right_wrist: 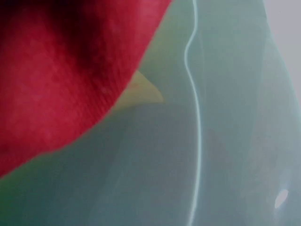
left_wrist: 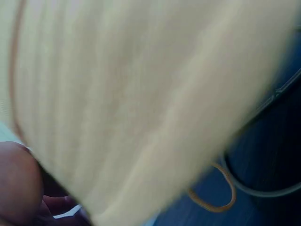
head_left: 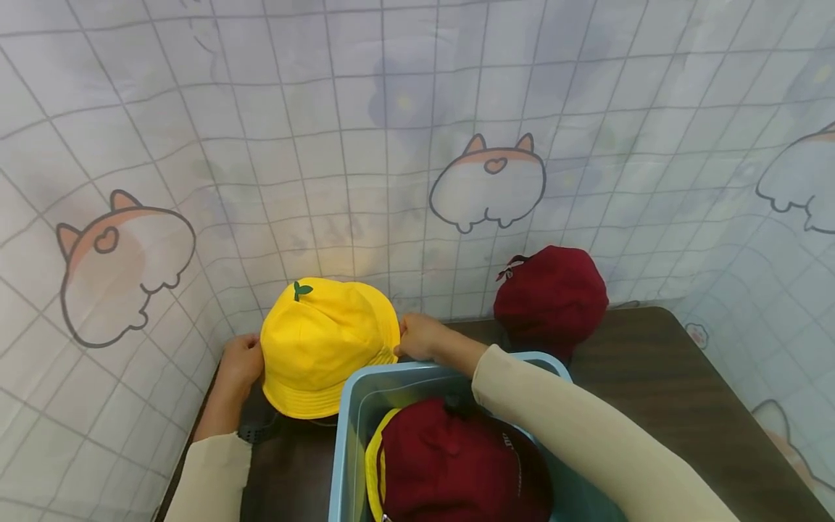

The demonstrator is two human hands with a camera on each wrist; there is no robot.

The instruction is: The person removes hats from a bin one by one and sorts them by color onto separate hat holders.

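A yellow bucket hat (head_left: 329, 341) with a small green sprout on its crown sits at the back left of the table, against the hanging sheet. At its left edge, my left hand (head_left: 240, 360) pinches the brim with curled fingers. The right hand (head_left: 422, 338) reaches across the bin and pinches the brim on the opposite side. In the left wrist view, beige cloth (left_wrist: 127, 103) covers most of the picture, with part of a hand (left_wrist: 19, 183) at the lower left. The right wrist view holds no hand, only a red cap (right_wrist: 61, 70) and the bin's wall.
A light blue bin (head_left: 343, 428) stands in front, containing a maroon cap (head_left: 450, 464) and something yellow (head_left: 372, 464) beneath it. Another maroon cap (head_left: 551, 301) is at the back right of the dark wooden table (head_left: 646, 391). A patterned sheet (head_left: 391, 174) borders the table behind and at both sides.
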